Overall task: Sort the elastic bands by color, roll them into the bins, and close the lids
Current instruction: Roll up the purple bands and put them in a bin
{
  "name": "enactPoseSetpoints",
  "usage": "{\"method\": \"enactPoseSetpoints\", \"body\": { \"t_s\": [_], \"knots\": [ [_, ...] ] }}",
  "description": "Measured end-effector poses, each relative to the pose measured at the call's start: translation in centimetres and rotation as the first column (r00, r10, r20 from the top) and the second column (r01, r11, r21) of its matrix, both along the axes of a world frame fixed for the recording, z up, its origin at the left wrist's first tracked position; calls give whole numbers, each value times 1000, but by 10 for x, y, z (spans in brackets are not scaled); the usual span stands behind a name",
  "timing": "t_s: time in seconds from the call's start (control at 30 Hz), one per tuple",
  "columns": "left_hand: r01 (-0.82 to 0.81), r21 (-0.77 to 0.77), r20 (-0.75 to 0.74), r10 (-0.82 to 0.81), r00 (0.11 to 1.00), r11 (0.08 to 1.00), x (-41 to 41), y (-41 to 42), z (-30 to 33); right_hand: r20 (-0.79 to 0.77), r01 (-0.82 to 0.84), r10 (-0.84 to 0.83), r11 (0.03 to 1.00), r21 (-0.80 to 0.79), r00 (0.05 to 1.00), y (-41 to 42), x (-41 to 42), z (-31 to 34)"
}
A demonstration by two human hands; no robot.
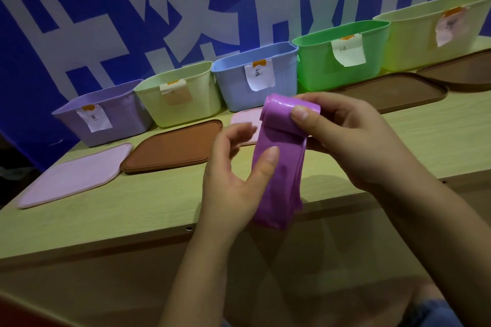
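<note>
Both forearms reach in from the bottom edge, and the hands meet above the near half of the table [111,210]. The right hand [345,141] is raised, its thumb across the front and its fingers curled behind the rolled top end of a purple elastic band [276,167], so its grip is closed on that roll. The left hand [233,180] sits lower and to the left, palm turned toward the band; its thumb presses the flat hanging part while the other fingers are loosely bent behind it and blurred, so how firmly its grip holds the strip is hard to judge, though thumb and fingers do appear to pinch it. The band is held in the air, its unrolled length dropping down past the table's front edge. Along the far side stand five open bins in a row: a purple bin [106,117], a pale green bin [183,93], a blue bin [257,77], a bright green bin [342,53] and a yellowish bin [430,34] that is cut off at the right edge. Each carries a paper label whose writing is too small or blurred to read. Lids lie flat on the table before them: a pink lid [71,175], a brown lid [172,146], a second pink lid [247,119] mostly hidden behind the hands, a long brown lid [398,90] and another brown lid [462,69] cut off at the right. What the bins hold cannot be seen.
</note>
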State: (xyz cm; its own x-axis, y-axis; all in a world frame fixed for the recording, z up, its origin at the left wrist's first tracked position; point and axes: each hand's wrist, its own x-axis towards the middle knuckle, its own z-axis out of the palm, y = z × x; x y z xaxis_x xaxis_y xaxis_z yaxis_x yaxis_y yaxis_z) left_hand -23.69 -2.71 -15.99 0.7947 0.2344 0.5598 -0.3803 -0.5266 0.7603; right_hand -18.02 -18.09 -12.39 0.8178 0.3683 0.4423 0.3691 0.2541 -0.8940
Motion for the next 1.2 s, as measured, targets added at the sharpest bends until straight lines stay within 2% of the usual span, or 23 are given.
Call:
{"method": "enactPoseSetpoints", "body": {
  "t_s": [0.07, 0.13, 0.23, 0.3, 0.43, 0.5, 0.57, 0.67, 0.73, 0.83, 0.9, 0.97, 1.1, 1.2],
  "knots": [
    [124, -152, -135, -145, 980, 981, 4, -3, 4, 50, -4, 7, 998, -63, 999, 0, -3, 1],
    [197, -292, -209, -263, 942, 936, 8, -4, 6, 68, -26, 33, 995, -100, 997, -1, -7, 2],
    [335, -591, -255, -564, 786, 734, 7, -6, 12, 73, -42, 48, 995, -88, 996, -7, -6, 7],
    [372, -643, -295, -665, 686, 669, 5, -6, 8, 62, -63, 68, 995, -80, 996, -14, -5, 12],
    [455, -762, -179, -825, 535, 460, 4, -4, -6, 74, -76, 90, 982, -172, 993, -19, -6, 15],
    [513, -744, -175, -866, 468, 428, 7, -1, -7, 67, -79, 94, 978, -192, 993, -15, -5, 14],
    [547, -678, -216, -844, 491, 491, 12, 4, -5, 45, -90, 101, 977, -193, 994, -14, -3, 13],
    [491, -594, -294, -740, 605, 638, 18, 15, 2, 30, -118, 126, 975, -190, 992, -18, -1, 16],
    [503, -538, -293, -710, 640, 676, 20, 15, 8, 37, -130, 140, 971, -200, 990, -18, -3, 16],
    [589, -541, -239, -781, 577, 601, 19, 5, 10, 32, -158, 168, 966, -205, 985, -15, -6, 15],
    [575, -620, -221, -822, 524, 533, 15, 0, 5, 39, -155, 166, 968, -196, 985, -15, -5, 15],
    [532, -674, -231, -831, 506, 512, 11, -1, 0, 43, -128, 139, 970, -209, 989, -18, -3, 15],
    [517, -713, -184, -837, 515, 474, 5, -4, -6, 106, -53, 85, 959, -280, 991, -18, -1, 10],
    [486, -731, -146, -805, 574, 479, 2, -10, -5, 195, 41, 21, 950, -309, 981, -12, 1, 4]
  ]
}}
